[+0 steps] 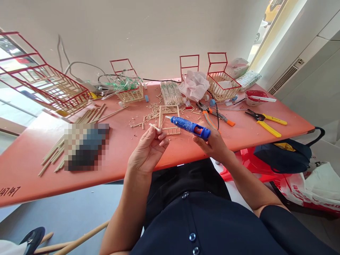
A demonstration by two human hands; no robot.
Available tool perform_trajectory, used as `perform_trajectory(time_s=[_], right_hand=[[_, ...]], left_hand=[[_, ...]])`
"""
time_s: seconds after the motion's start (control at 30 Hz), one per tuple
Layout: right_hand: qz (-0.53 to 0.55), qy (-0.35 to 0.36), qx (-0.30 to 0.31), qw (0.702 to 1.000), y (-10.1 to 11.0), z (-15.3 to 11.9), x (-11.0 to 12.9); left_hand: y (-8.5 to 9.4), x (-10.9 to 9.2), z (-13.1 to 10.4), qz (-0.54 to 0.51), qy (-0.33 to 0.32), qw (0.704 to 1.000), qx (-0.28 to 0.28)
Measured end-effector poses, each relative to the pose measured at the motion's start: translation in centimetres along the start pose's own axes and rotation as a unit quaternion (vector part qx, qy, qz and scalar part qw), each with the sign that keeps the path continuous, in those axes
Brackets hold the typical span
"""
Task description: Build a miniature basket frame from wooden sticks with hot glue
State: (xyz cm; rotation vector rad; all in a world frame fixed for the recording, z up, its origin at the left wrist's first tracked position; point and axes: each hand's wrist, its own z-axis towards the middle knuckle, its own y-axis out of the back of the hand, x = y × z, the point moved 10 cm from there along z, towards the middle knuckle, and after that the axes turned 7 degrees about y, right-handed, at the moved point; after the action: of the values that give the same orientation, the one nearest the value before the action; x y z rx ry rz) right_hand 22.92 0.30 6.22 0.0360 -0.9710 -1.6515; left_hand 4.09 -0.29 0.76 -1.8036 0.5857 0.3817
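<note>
Left hand (148,147): grip pinched closed on a short stick (154,127), held at left of the nozzle. Right hand (214,143): grip closed around the glue gun (186,125), nozzle pointing left. The frame (160,115) is just beyond the left hand; contact cannot be told. Pliers (204,107) lie farther right on the desk (120,150).

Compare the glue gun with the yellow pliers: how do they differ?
The glue gun has a mostly blue body; the yellow pliers have yellow handles and a dark head.
The glue gun is held in the right hand; the yellow pliers lie on the table, spread open.
Both point their working ends leftward.
</note>
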Motion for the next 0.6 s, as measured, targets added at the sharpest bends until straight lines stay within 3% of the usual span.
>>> perform_trajectory(time_s=[0.13, 0.37, 0.6], right_hand=[[-0.154, 0.028, 0.002, 0.988, 2.6, 0.7, -0.5], [-0.374, -0.086, 0.053, 0.922, 8.4, -0.7, -6.3], [-0.424, -0.12, 0.102, 0.892, 9.8, -2.8, -8.4]], left_hand=[[0.2, -1.4, -0.2, 0.02, -0.034, 0.999, 0.033], [1.3, -1.9, 0.2, 0.019, -0.045, 0.998, 0.028], [2.9, -2.5, 0.5, 0.061, -0.086, 0.994, 0.006]])
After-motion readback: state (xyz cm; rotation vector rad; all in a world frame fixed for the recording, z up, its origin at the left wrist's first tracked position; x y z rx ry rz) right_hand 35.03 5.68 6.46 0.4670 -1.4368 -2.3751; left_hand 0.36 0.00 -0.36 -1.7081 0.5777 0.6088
